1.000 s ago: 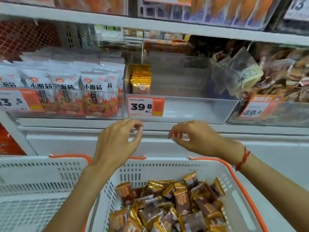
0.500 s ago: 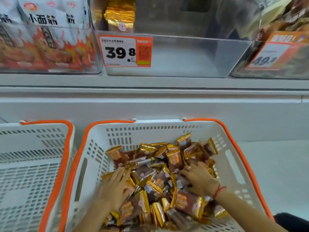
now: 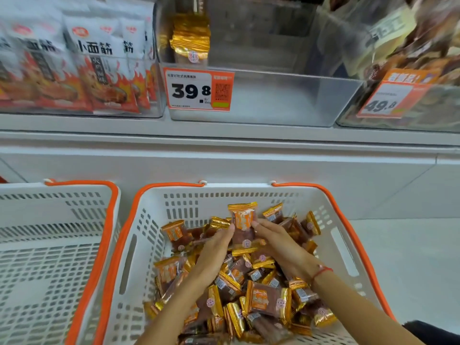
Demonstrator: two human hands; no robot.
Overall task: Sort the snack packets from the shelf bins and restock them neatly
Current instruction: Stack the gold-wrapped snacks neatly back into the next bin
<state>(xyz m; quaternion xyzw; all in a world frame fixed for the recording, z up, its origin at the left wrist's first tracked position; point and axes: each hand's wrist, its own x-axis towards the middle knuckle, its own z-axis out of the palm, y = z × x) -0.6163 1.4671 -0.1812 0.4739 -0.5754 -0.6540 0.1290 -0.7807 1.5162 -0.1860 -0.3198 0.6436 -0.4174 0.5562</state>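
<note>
A white basket (image 3: 154, 235) with an orange rim holds a heap of gold-and-brown snack packets (image 3: 258, 295). My left hand (image 3: 214, 247) and my right hand (image 3: 281, 245) meet over the heap and together pinch a small stack of these packets (image 3: 242, 220), held upright between the fingertips. On the shelf above stands a clear bin (image 3: 286, 100) with a 39.8 price tag (image 3: 198, 89); a short upright row of the same gold packets (image 3: 190, 38) fills its left end.
A second white basket (image 3: 49, 245) with nothing in it sits at the left. White-and-red noodle-snack bags (image 3: 99, 66) fill the left bin. At the right, a bin with a 49.8 tag (image 3: 390, 100) holds brown packets. A white shelf ledge (image 3: 224, 135) runs between bins and baskets.
Both hands came down from in front of the shelf into the basket, dug in the heap, and now lift a small stack of packets together. The view tilted downward.
</note>
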